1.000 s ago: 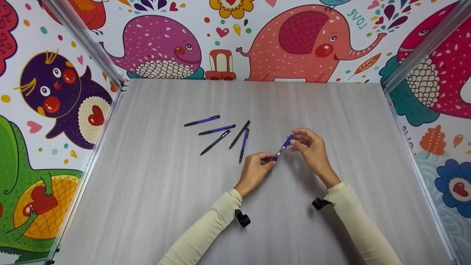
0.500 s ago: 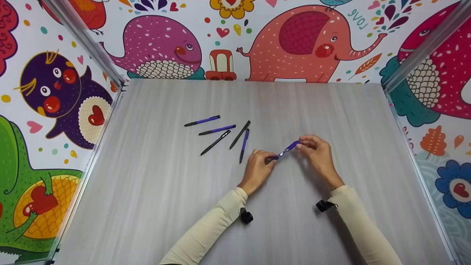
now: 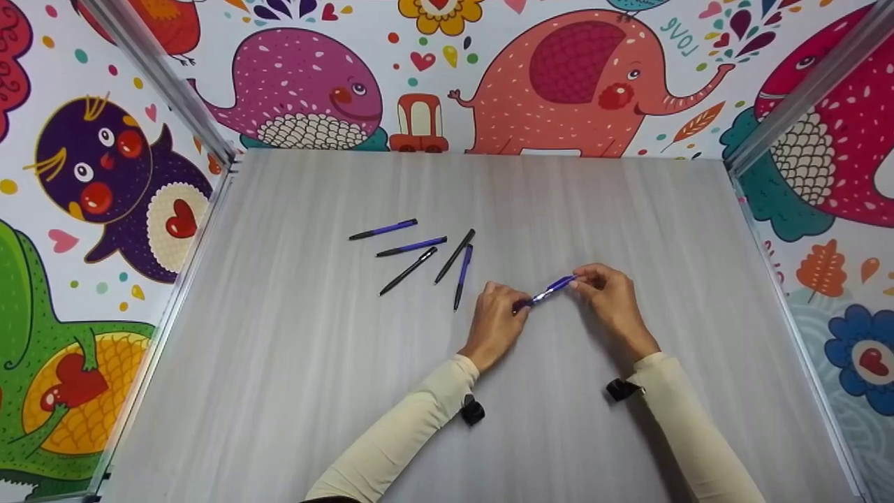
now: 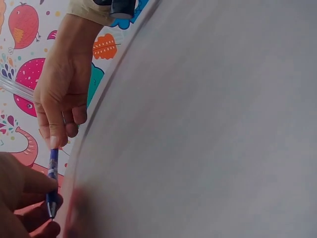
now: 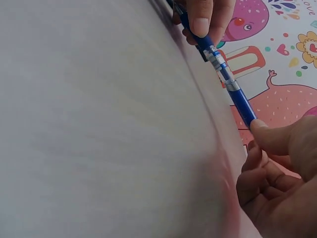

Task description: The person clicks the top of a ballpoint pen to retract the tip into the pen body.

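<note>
A blue pen (image 3: 559, 284) with a silvery, patterned middle is stretched between my two hands. At its lower left end, my left hand (image 3: 492, 321) pinches it between thumb and fingers. My right hand (image 3: 614, 300) grips the upper right end with thumb and fingertips. In the right wrist view the pen (image 5: 241, 103) slants from my left hand (image 5: 210, 15) down to my right thumb (image 5: 270, 138). A pointed metal tip (image 4: 51, 210) shows by the left fingers in the left wrist view. Fingers cover both ends in part.
Left of the hands, several pens lie on the grey wood-grain table (image 3: 293, 391), among them a blue pen (image 3: 463, 277) and a black pen (image 3: 408, 271). Printed cartoon walls (image 3: 419, 70) with metal corner posts (image 3: 803, 91) enclose the table.
Both hands have shifted right, the right one also toward the body. The pen between them has swung from a steep slant to a flatter one. The pens on the table stay put.
</note>
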Action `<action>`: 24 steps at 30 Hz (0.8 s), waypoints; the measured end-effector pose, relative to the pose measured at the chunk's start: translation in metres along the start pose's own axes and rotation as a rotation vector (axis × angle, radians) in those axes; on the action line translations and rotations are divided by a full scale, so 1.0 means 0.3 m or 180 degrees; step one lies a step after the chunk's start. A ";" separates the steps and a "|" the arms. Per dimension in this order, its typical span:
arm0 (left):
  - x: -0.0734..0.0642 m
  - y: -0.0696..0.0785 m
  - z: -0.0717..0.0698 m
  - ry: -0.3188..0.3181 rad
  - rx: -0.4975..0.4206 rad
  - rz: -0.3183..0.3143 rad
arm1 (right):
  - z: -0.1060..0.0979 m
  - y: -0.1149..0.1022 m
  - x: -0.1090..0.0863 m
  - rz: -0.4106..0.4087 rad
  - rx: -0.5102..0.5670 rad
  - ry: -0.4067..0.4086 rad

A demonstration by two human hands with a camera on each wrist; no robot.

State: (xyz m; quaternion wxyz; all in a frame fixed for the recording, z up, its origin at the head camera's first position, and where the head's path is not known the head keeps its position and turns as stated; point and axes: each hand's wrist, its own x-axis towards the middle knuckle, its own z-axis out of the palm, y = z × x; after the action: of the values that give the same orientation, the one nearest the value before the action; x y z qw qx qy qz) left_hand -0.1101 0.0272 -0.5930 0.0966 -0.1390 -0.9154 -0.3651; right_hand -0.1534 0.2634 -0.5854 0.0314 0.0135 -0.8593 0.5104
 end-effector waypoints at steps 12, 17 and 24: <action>-0.003 0.003 0.021 -0.0069 0.0338 0.0080 | 0.006 0.017 0.004 -0.0137 -0.0404 -0.0154; -0.006 -0.002 0.023 -0.0084 0.0369 0.0079 | 0.007 0.015 0.007 -0.0229 -0.0536 -0.0241; -0.015 -0.004 0.009 -0.0085 0.0190 0.0161 | 0.001 -0.021 -0.004 -0.0276 -0.0541 -0.0330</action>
State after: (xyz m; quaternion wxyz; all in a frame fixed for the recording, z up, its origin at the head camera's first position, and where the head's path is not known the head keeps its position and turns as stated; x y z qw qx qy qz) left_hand -0.1064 0.0274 -0.5972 0.0977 -0.1640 -0.9233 -0.3333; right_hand -0.1520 0.2601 -0.5800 0.0100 0.0743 -0.8985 0.4325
